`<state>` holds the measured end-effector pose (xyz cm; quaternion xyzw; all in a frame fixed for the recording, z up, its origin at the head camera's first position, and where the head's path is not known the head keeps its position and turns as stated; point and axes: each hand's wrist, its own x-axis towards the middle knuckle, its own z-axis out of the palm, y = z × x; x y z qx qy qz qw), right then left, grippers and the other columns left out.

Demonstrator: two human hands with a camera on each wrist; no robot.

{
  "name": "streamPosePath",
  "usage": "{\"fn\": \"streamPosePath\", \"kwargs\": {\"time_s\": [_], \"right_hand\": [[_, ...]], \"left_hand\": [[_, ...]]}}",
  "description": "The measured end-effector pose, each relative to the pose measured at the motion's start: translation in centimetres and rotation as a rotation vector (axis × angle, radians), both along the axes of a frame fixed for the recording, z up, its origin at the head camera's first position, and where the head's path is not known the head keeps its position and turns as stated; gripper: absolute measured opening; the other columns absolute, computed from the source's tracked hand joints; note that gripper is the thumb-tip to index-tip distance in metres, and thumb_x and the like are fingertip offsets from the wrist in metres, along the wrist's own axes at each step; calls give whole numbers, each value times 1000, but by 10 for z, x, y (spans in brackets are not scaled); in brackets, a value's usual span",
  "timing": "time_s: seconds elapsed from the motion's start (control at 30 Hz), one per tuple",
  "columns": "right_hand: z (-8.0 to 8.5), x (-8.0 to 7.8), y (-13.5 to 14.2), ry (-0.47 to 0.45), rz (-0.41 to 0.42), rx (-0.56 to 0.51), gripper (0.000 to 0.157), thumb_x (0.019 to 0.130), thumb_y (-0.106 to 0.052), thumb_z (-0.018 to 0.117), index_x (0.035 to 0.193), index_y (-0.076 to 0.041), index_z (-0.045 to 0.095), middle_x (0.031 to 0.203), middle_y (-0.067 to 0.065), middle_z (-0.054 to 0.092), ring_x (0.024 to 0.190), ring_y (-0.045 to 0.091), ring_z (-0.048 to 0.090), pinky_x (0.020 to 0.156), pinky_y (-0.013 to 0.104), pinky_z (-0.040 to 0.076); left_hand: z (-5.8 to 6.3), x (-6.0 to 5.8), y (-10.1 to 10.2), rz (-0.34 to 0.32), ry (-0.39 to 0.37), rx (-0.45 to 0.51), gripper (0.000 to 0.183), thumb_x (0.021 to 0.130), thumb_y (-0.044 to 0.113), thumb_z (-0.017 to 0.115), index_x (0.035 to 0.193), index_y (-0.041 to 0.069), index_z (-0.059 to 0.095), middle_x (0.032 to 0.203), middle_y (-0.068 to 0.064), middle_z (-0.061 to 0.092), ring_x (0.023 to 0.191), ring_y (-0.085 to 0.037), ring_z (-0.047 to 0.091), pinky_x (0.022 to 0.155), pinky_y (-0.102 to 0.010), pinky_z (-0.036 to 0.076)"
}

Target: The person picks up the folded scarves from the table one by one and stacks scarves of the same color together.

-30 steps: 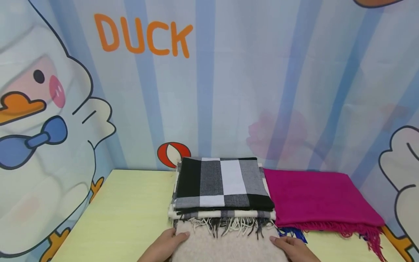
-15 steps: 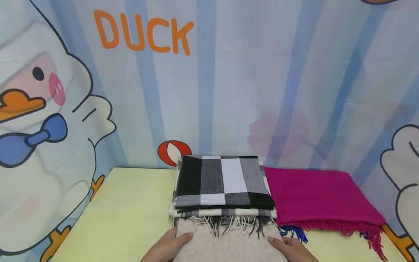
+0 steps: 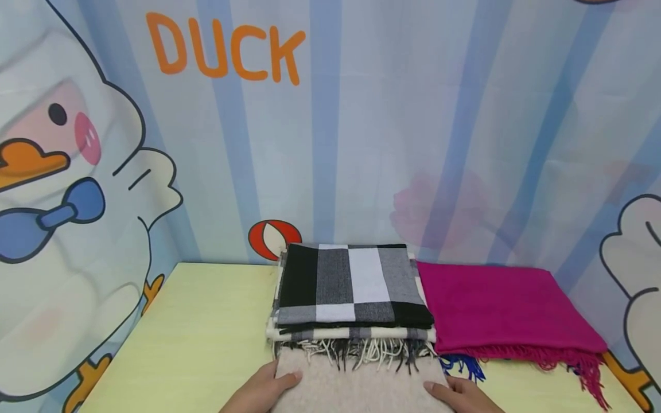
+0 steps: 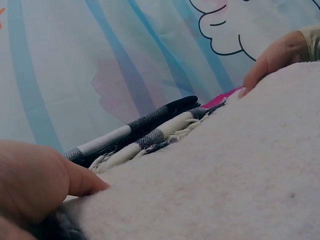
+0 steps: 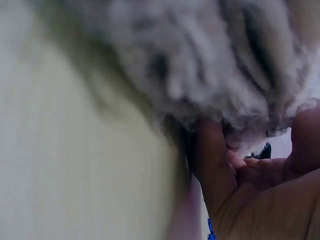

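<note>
A light beige woolly scarf [image 3: 361, 384], folded flat, lies at the front of the table. My left hand [image 3: 263, 387] grips its left edge, thumb on top and fingers underneath. On the opposite edge my right hand [image 3: 462, 394] holds it the same way; in the right wrist view the fingers [image 5: 212, 160] reach under the fluffy layers. Just beyond the beige scarf sits a stack of checked scarves: a black, grey and white one [image 3: 351, 287] on top, and a cream and grey one [image 3: 335, 334] below with fringe hanging toward me.
Right of the stack lies a folded magenta scarf [image 3: 506, 310] with fringe at its front edge. Blue fringe [image 3: 462, 367] pokes out beneath it. The pale yellow table [image 3: 206, 321] ends at a backdrop curtain [image 3: 361, 132] printed with ducks.
Both hands keep hold of the beige scarf and shift only slightly. The head view has tilted down a little; the stack and the magenta scarf stay in place.
</note>
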<state>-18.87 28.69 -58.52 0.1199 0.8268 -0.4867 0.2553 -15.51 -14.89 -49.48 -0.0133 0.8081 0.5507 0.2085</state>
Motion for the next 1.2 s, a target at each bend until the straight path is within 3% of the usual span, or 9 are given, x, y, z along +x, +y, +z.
{"fn": "streamPosePath", "kwargs": {"time_s": [0.13,0.23,0.4,0.5,0.6,0.8,1.0,1.2], "right_hand": [[-8,-4,1,-25,11,20,71,73,-76,72,85,-8,56,72,2,49,67,16,47,58,32,40],[-2,1,-3,-37,34,3,70,75,-74,72,87,-7,59,74,2,51,70,16,52,60,32,42],[38,20,-23,-37,88,-47,75,82,-69,70,108,1,68,92,6,68,84,16,65,73,37,57],[62,31,-37,-20,121,-120,77,89,-62,67,127,5,63,112,13,72,97,20,69,84,44,59],[73,39,-44,-13,128,-178,73,93,-56,66,131,7,59,117,15,71,101,22,69,87,47,58],[75,42,-44,-17,136,-236,69,94,-52,67,131,5,59,117,12,71,102,22,69,88,46,58],[70,43,-42,-15,135,-222,77,88,-58,70,132,5,59,115,11,71,100,22,68,87,46,59],[70,46,-39,0,138,-277,73,92,-52,69,132,7,58,116,13,71,101,22,69,87,46,59]], "left_hand": [[1,2,-1,4,1,4,56,100,32,61,136,-9,52,124,-21,66,113,-31,64,100,-59,47],[0,3,-1,4,-5,9,56,101,33,61,135,-10,53,122,-21,67,110,-31,66,99,-57,49],[-6,5,-2,-11,-22,55,54,102,33,58,132,-11,53,115,-20,70,104,-31,70,94,-53,54],[-9,6,-2,-25,-7,65,56,102,35,58,132,-11,53,115,-21,70,103,-30,70,94,-53,54],[-13,7,-2,-40,17,85,58,102,37,59,133,-12,52,116,-21,70,103,-29,70,95,-53,53],[-16,9,-5,-68,20,155,56,101,35,61,131,-12,53,116,-21,70,104,-28,70,95,-51,54],[-15,10,-6,-83,10,155,51,101,35,61,124,-11,59,111,-18,72,100,-24,70,92,-47,56],[-10,12,-5,-73,-1,163,53,101,35,63,126,-11,58,111,-17,72,100,-23,70,91,-46,56]]}}
